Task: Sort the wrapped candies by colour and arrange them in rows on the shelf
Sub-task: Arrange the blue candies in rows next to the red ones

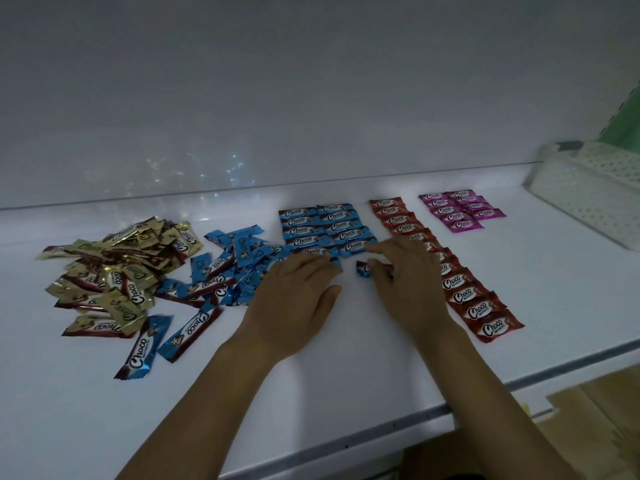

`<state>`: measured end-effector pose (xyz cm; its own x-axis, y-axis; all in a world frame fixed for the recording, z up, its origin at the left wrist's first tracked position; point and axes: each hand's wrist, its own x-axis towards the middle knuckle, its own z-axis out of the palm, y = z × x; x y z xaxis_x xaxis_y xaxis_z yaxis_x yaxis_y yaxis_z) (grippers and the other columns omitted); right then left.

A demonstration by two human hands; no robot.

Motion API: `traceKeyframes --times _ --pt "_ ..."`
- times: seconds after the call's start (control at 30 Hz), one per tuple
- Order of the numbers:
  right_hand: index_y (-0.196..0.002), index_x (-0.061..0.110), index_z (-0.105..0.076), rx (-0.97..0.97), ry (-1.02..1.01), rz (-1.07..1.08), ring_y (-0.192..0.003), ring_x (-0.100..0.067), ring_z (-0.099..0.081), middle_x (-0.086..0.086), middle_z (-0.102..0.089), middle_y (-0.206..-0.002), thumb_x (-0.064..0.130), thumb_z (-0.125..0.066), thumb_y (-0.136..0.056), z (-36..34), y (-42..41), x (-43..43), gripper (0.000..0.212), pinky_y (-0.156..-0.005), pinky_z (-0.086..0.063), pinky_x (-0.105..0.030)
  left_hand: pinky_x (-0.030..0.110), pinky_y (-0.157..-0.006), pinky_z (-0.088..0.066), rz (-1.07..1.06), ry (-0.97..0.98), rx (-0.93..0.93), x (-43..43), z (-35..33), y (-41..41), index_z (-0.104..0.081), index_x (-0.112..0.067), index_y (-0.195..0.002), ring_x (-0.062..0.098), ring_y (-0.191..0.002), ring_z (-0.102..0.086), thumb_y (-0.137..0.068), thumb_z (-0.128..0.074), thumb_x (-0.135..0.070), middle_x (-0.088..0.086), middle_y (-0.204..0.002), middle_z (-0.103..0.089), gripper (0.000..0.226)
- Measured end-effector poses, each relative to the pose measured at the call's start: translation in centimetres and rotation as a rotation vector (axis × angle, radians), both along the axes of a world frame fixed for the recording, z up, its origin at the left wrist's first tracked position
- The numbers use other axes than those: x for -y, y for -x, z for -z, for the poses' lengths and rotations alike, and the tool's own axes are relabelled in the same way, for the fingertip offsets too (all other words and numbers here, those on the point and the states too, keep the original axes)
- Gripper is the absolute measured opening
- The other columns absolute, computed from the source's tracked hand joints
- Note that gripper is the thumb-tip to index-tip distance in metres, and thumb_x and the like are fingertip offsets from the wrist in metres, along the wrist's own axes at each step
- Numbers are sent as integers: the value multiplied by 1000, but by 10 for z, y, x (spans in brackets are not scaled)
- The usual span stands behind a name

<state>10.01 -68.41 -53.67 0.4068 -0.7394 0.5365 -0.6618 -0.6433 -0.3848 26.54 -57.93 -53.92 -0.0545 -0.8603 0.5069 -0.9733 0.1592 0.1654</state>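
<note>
Pinching one blue candy (363,269) is the right hand (410,282); left hand (294,296) lies flat; perhaps nine pink candies (460,209) far right.

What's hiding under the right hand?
One blue candy: only its end pokes out from under the right hand. The rest is covered, and so is part of the red row.

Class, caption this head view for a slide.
Left hand touches blue rows, right hand holds a blue candy; red row and purple rows right, gold pile left.

1 head camera, facing forward-down, close above white shelf (346,368).
</note>
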Motion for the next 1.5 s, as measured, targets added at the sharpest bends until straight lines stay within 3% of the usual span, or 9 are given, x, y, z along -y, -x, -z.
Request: traceKeyframes --times 0.13,0.3,0.57,0.8,0.93,1.07,1.2,1.4,1.5 --pt "-92 16 -70 -88 168 39 -75 -21 -62 -2 -71 -85 17 -57 -79 -9 0 -7 19 -71 -36 -29 42 -86 -53 -57 6 169 -2 -4 4 -73 -15 -105 24 -101 -67 -91 -38 -39 3 -107 -73 45" --pt "-87 10 -68 -113 82 -98 -65 -21 -63 -6 -71 -82 14 -57 -80 -5 -4 -10 13 -51 -38 -17 39 -79 -56 -55 -29 172 -3 -3 5 -73 -18 -104 21 -99 -68 -91 -37 -40 2 -107 -72 44" --pt "-99 7 -70 -47 14 -172 -94 -24 -65 -10 -71 -99 9 -50 -82 2 -6 -7 27 -83 -44 -23 41 -83 -54 -9 -60 117 -1 2 2 -71 -20 -106 24 -104 -66 -92 -39 -40 5 -115 -69 41" --pt "-106 3 -68 9 28 -188 -94 -29 -67 -15 -70 -101 7 -47 -83 0 -8 -9 31 -85 -48 -32 43 -84 -53 4 -55 61 -3 1 1 -70 -17 -106 26 -105 -63 -92 -41 -38 6 -116 -68 39" --pt "-101 4 -68 37 56 -250 -91 -28 -66 -12 -71 -98 17 -37 -84 -11 -14 -17 38 -80 -52 -35 42 -88 -50 -17 -40 69 -7 -13 0 -70 -19 -111 26 -109 -61 -90 -43 -42 4 -120 -66 41" --pt "-99 12 -69 -40 56 -338 -84 -21 -65 -4 -71 -93 18 -45 -86 -18 -30 -26 28 -75 -42 -23 45 -109 -31 -148 -233 91 -15 -36 -25 -46 -24 -141 27 -136 -38 -87 -45 -64 4 -148 -42 67" --pt "-100 11 -68 -18 61 -378 -81 -24 -63 -5 -70 -90 13 -54 -86 -30 -54 -35 20 -73 -52 -38 52 -107 -31 -249 -319 67 -38 -25 -53 -43 -24 -144 32 -137 -37 -69 -31 -86 9 -150 -41 98" --pt "-121 21 -59 -286 -4 -361 -108 -21 -53 -2 -65 -113 16 -56 -91 -46 -101 -22 31 -96 -36 -35 48 -96 -43 -315 -233 37 -48 -14 -53 -63 -22 -122 31 -118 -56 -83 -39 -63 6 -129 -61 63" --pt "-123 27 -55 -422 -9 -359 -112 -22 -47 -5 -60 -115 21 -56 -91 -45 -113 -17 33 -98 -27 -33 45 -90 -47 -345 -165 19 -48 -11 -54 -67 -15 -110 30 -108 -61 -79 -43 -52 5 -117 -66 54"
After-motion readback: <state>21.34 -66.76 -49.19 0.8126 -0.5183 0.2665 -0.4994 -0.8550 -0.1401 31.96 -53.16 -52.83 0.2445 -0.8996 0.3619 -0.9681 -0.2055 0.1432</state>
